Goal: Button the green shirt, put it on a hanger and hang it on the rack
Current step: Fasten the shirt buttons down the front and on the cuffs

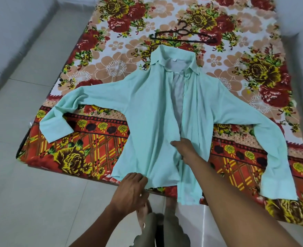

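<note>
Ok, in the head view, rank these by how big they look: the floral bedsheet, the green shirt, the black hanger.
1. floral bedsheet, spanning most of the frame.
2. green shirt, spread open across it.
3. black hanger, smallest, though it lies farthest from the camera, which shrinks it somewhat.

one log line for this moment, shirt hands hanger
shirt: unbuttoned, flat on bed | left hand: grips hem | right hand: on front edges | hanger: on bed beyond collar, untouched

The shirt [147, 113] lies spread on the bed [254, 68], the hanger [182, 34] just behind its collar, both hands at its near hem
</note>
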